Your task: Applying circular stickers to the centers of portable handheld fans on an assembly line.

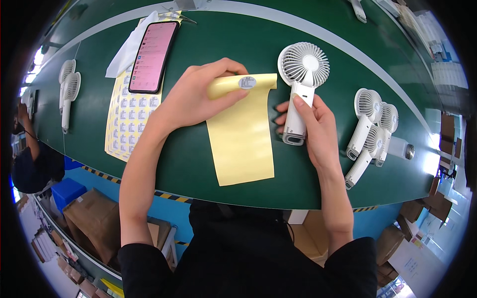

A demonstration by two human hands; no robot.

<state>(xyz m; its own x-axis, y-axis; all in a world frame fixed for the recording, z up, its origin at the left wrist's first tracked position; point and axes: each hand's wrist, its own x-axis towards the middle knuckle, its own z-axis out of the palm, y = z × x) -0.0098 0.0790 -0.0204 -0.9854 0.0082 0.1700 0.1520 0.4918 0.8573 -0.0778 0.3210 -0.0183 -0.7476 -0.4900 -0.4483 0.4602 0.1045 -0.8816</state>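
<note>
My left hand (pixel 198 92) pinches the curled upper edge of a yellow sticker backing sheet (pixel 242 144), whose lower part lies on the green table. One silver oval sticker (pixel 247 82) shows on the curl, close to my thumb tip. In my right hand (pixel 318 124) is a white handheld fan (pixel 300 94), gripped by its handle, with the round grille pointing away from me. The fan is just right of the sheet, apart from it. Some of my right fingers are hidden behind the handle.
Left of my hands, a phone (pixel 154 57) with a lit pink screen rests on printed sticker sheets (pixel 130 116), beside white paper (pixel 124 49) and tweezers (pixel 179 17). Several white fans (pixel 370 129) lie at right near a clear bottle (pixel 400 148); others (pixel 69 92) are far left, near another person (pixel 32 159).
</note>
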